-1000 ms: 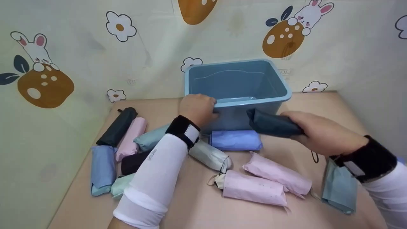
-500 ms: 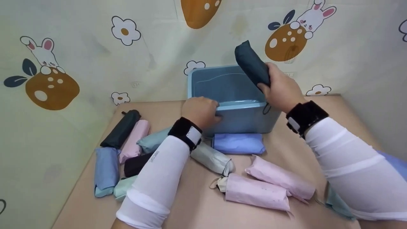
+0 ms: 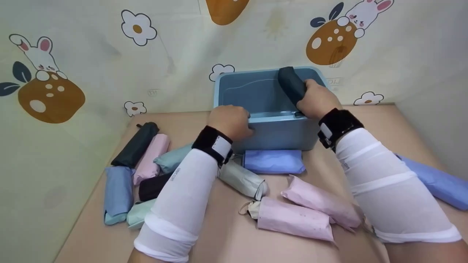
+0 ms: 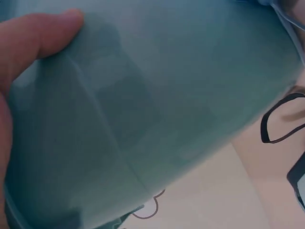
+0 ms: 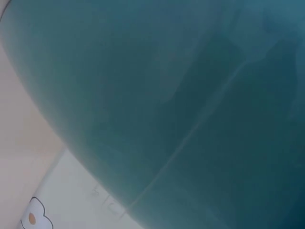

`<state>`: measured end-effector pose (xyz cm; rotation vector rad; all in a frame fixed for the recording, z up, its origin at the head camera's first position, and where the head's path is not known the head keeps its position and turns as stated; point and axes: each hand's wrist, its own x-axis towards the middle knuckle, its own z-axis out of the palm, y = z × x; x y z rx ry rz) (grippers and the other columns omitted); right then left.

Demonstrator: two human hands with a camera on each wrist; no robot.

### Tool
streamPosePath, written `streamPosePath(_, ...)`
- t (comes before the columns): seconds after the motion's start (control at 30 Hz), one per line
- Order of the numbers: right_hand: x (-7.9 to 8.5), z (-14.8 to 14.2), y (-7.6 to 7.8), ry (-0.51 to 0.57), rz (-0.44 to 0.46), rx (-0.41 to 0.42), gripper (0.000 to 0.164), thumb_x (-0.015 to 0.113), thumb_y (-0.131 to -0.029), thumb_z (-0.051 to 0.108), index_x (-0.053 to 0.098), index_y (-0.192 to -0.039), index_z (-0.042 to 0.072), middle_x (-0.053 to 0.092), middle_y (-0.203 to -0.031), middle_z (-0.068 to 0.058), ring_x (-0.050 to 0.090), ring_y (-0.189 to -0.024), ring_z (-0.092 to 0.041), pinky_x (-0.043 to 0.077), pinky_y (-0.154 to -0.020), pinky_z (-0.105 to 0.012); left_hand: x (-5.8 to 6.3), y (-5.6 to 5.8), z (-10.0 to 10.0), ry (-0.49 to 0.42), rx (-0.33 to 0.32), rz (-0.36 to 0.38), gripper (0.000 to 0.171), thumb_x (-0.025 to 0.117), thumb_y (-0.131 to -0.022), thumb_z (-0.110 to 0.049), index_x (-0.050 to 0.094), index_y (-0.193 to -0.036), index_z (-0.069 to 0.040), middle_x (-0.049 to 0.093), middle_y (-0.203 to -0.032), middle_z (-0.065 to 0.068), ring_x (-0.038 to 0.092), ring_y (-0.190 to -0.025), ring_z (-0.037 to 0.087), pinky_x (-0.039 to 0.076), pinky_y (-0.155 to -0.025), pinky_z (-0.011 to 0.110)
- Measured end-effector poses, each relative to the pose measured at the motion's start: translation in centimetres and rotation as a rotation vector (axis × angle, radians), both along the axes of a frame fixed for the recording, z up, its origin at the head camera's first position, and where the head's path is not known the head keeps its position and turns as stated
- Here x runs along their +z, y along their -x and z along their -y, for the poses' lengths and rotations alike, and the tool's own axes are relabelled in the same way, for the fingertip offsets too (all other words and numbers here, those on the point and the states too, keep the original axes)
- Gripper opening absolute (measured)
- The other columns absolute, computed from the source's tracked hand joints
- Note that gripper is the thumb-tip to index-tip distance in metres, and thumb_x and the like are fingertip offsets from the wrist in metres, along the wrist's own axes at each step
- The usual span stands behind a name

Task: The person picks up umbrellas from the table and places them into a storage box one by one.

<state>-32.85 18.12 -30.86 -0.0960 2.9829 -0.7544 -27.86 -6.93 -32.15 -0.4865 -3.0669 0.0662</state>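
The blue bin (image 3: 278, 137) is gripped by its near rim with the left hand (image 3: 229, 122), likely for steadiness; at its right end a dark umbrella (image 3: 291, 86) is held tilted in the right hand (image 3: 318, 100)

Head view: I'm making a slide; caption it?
Left grip on a blue bin, right grip holding a dark folded umbrella at the bin's opening.

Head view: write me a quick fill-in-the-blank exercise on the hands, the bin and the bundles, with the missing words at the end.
1. The left hand grips the near rim of the ____ bin.
2. The right hand holds a dark bundle, and the band on that wrist is ____.
3. The two bundles nearest the viewer between the forearms are ____.
4. Both forearm sleeves are ____.

Missing words: blue; black; pink; white.
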Motion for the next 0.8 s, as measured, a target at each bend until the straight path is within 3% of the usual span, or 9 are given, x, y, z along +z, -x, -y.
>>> streamPosePath(0.17,0.32,0.50,0.28,-0.075,0.035,0.012,0.061,0.056,-0.094,0.012,0.047,-0.152,-0.002,0.062,-0.139,-0.027,0.058,-0.113,-0.040,0.046,-0.104,-0.058,0.39,0.13,0.12,0.006,0.016,0.042,0.032,0.071,-0.091,-0.047,0.072,-0.089,-0.015,0.071,-0.081,0.000,0.066,-0.079,0.020,0.058,-0.073,0.043)
streamPosePath(0.4,0.54,0.67,0.67,-0.158,0.053,0.075,0.052,0.048,-0.095,0.007,0.057,-0.144,-0.006,0.061,-0.143,-0.028,0.059,-0.118,-0.041,0.046,-0.110,-0.056,0.18,0.40,0.06,-0.011,0.029,0.050,0.030,0.070,-0.091,-0.046,0.071,-0.087,-0.016,0.067,-0.078,-0.001,0.064,-0.079,0.019,0.056,-0.071,0.041)
streamPosePath(0.63,0.46,0.81,0.69,-0.141,0.097,0.080,0.051,0.047,-0.096,0.003,0.057,-0.146,-0.005,0.058,-0.148,-0.028,0.057,-0.126,-0.042,0.044,-0.114,-0.057,0.13,0.17,-0.01,-0.019,0.042,0.070,0.035,0.070,-0.092,-0.051,0.076,-0.100,-0.017,0.073,-0.088,0.000,0.066,-0.082,0.019,0.059,-0.074,0.041)
streamPosePath(0.8,0.52,0.83,0.47,-0.144,0.140,0.079,0.049,0.046,-0.099,0.004,0.057,-0.146,-0.005,0.056,-0.150,-0.028,0.055,-0.134,-0.045,0.042,-0.116,-0.059,0.15,0.05,-0.11,-0.018,0.049,0.065,0.033,0.070,-0.092,-0.049,0.076,-0.099,-0.017,0.072,-0.087,0.000,0.066,-0.081,0.019,0.059,-0.073,0.041)
